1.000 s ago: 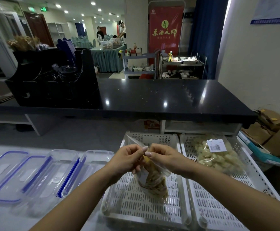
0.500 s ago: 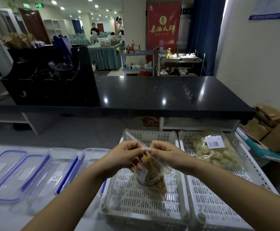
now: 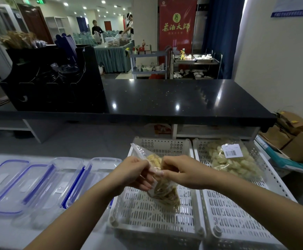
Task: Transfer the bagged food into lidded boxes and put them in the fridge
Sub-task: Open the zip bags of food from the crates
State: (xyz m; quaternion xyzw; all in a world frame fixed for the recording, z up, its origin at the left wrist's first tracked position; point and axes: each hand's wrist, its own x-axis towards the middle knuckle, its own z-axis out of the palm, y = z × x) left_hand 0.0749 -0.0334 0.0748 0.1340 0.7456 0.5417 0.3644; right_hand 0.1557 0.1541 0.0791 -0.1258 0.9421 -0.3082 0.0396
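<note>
A clear bag of yellow-brown food strips (image 3: 165, 193) hangs over the left white slotted basket (image 3: 141, 215). My left hand (image 3: 133, 173) and my right hand (image 3: 180, 173) both pinch the bag's top edge, fingertips close together. A second bag of pale food chunks (image 3: 231, 162) with a barcode label lies in the right white basket (image 3: 237, 217). To the left on the white table lie clear plastic boxes (image 3: 64, 179) and blue-rimmed lids (image 3: 4, 179).
A black countertop (image 3: 174, 98) runs across behind the baskets, with a black organiser (image 3: 53, 78) on its left end. Cardboard boxes (image 3: 295, 134) sit at the right by the wall. Carts and people stand far back in the room.
Both hands have worked at the bag's top; the right hand's fingers now curl further over the opening. The bag still hangs above the left basket.
</note>
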